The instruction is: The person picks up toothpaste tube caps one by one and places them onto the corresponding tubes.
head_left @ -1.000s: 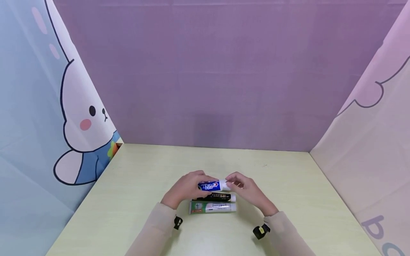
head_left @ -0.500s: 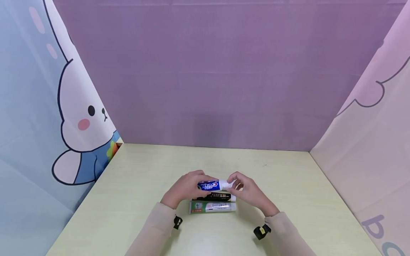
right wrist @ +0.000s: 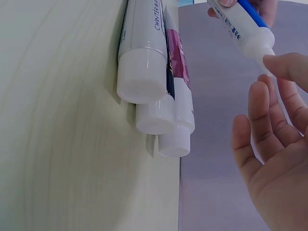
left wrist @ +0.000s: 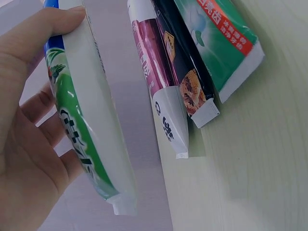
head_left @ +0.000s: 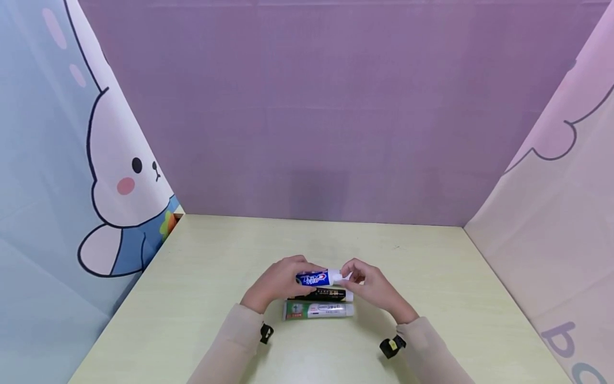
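Note:
My left hand [head_left: 283,280] grips a blue, white and green toothpaste tube [head_left: 314,279] above the table, thumb on its near face in the left wrist view. My right hand [head_left: 366,282] pinches the tube's narrow white cap end [right wrist: 267,55] between thumb and fingertips; its other fingers are loosely curled. The fingertips partly hide that end. Below the held tube lie a black toothpaste tube [head_left: 331,295] and a green-and-white one [head_left: 318,310], side by side. A maroon-and-white tube [left wrist: 154,57] lies beside the black one in the wrist views; the held tube hides it in the head view.
The pale wooden table [head_left: 230,240] ends at a purple cloth backdrop [head_left: 312,117]. A blue cloth with a cartoon rabbit [head_left: 129,186] hangs at the left, and a pale printed cloth [head_left: 551,224] at the right. White caps of the lying tubes point right.
My right hand's fingertips have shifted slightly right along the white end of the held tube and closed on it. The left hand and the lying tubes have stayed in place.

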The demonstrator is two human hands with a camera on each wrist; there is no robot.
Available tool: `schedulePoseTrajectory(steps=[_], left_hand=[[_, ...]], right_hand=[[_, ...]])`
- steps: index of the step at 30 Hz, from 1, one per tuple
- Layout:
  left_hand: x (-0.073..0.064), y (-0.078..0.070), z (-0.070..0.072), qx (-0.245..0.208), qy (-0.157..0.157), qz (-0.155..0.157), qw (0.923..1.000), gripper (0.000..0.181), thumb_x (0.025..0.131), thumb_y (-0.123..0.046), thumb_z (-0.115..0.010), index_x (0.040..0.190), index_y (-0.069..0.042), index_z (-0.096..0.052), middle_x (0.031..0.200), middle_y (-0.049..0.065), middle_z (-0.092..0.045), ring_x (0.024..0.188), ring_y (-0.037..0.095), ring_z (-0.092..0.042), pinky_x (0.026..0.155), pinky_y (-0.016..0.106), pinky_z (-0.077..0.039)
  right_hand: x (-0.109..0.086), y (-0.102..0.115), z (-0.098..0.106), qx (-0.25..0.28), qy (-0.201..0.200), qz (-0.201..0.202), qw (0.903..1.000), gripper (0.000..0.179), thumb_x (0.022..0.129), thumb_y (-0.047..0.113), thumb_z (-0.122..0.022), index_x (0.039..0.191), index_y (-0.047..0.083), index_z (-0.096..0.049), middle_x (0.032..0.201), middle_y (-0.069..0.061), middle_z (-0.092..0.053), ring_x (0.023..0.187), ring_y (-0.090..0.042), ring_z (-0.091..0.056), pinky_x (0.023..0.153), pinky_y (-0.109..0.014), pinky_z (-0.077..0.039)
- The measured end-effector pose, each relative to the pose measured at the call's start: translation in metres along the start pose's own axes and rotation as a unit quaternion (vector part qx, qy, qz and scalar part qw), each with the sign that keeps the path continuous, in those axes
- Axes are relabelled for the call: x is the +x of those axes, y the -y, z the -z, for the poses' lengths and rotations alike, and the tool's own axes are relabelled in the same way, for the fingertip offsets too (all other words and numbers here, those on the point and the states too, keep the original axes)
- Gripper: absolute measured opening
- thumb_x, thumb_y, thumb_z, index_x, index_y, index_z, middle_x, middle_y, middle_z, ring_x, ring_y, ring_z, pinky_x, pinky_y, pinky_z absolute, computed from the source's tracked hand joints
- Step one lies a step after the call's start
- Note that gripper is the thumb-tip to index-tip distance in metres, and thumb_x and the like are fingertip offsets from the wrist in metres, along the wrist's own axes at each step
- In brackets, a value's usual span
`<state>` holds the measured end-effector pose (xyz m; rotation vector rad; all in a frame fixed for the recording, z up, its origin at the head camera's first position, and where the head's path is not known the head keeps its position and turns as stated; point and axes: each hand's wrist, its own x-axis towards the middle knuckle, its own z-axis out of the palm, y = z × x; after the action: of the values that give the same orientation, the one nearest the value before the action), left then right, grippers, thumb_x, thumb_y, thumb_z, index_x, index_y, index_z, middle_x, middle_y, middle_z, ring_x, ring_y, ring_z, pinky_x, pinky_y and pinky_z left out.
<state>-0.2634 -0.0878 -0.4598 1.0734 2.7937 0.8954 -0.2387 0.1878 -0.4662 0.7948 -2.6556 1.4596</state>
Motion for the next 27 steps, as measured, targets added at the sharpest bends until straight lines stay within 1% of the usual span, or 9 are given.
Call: schedulePoseTrajectory(steps=[6, 10, 12, 17, 19, 21, 27], left_hand=[[-0.0005, -0.001, 0.0001, -0.006, 0.004, 0.005, 1.0, 0.047, 0.087, -0.032, -0.078, 0.133, -0.038, -0.066, 0.104, -0.011, -0.061, 0.089, 0.006, -0.057, 0.08, 0.027, -0.053], [-0.0014, -0.0021, 0.0004, -0.008, 0.002, 0.004, 1.0, 0.048, 0.087, -0.03, -0.078, 0.133, -0.038, -0.066, 0.104, -0.011, -0.061, 0.088, 0.007, -0.057, 0.079, 0.026, -0.053], [-0.0019, -0.0023, 0.0, -0.01, 0.001, 0.003, 0.9999, 0.048, 0.087, -0.029, -0.078, 0.133, -0.037, -0.066, 0.104, -0.01, -0.062, 0.088, 0.007, -0.058, 0.079, 0.025, -0.052], [-0.0025, -0.0022, -0.0012, -0.009, 0.002, 0.001, 1.0, 0.047, 0.088, -0.029, -0.078, 0.133, -0.036, -0.066, 0.104, -0.009, -0.062, 0.087, 0.007, -0.057, 0.078, 0.024, -0.052], [-0.0025, -0.0018, -0.0014, -0.008, 0.002, -0.001, 1.0, 0.047, 0.088, -0.029, -0.077, 0.133, -0.035, -0.066, 0.104, -0.009, -0.062, 0.087, 0.007, -0.057, 0.078, 0.024, -0.052], [-0.0026, -0.0018, -0.0012, -0.006, 0.0, -0.003, 1.0, 0.047, 0.087, -0.029, -0.078, 0.133, -0.035, -0.066, 0.104, -0.009, -0.062, 0.087, 0.007, -0.057, 0.078, 0.025, -0.052], [-0.0028, -0.0028, -0.001, -0.002, -0.001, -0.007, 1.0, 0.046, 0.088, -0.031, -0.078, 0.132, -0.035, -0.067, 0.104, -0.01, -0.062, 0.088, 0.007, -0.057, 0.081, 0.025, -0.052]], right_hand=[[-0.0013, 0.0, 0.0006, -0.002, 0.002, -0.018, 0.9998, 0.011, 0.095, 0.025, -0.071, 0.103, 0.019, -0.065, 0.089, 0.004, -0.064, 0.081, -0.018, -0.058, 0.072, -0.029, -0.05], [-0.0016, 0.0, 0.0006, 0.002, 0.009, -0.036, 0.9993, 0.014, 0.097, 0.03, -0.068, 0.104, 0.018, -0.067, 0.09, 0.002, -0.064, 0.081, -0.019, -0.057, 0.071, -0.028, -0.049], [-0.0018, -0.0006, 0.0001, 0.008, 0.015, -0.046, 0.9988, 0.016, 0.098, 0.031, -0.067, 0.105, 0.016, -0.067, 0.09, 0.0, -0.064, 0.08, -0.019, -0.056, 0.069, -0.027, -0.048], [-0.0022, -0.0012, 0.0007, 0.018, 0.031, -0.059, 0.9976, 0.02, 0.102, 0.032, -0.06, 0.106, 0.013, -0.067, 0.092, -0.012, -0.064, 0.078, -0.016, -0.055, 0.067, -0.025, -0.047], [-0.0018, -0.0004, 0.0012, 0.015, 0.036, -0.059, 0.9975, 0.024, 0.104, 0.034, -0.056, 0.104, 0.013, -0.068, 0.091, -0.013, -0.064, 0.076, -0.016, -0.054, 0.066, -0.026, -0.046], [-0.0009, 0.0006, 0.001, 0.01, 0.04, -0.058, 0.9975, 0.028, 0.105, 0.036, -0.053, 0.1, 0.013, -0.068, 0.089, -0.012, -0.064, 0.076, -0.018, -0.055, 0.066, -0.028, -0.046], [0.0012, 0.0024, -0.0009, 0.001, 0.05, -0.057, 0.9971, 0.037, 0.107, 0.039, -0.047, 0.091, 0.01, -0.065, 0.09, -0.011, -0.068, 0.088, -0.027, -0.065, 0.073, -0.034, -0.05]])
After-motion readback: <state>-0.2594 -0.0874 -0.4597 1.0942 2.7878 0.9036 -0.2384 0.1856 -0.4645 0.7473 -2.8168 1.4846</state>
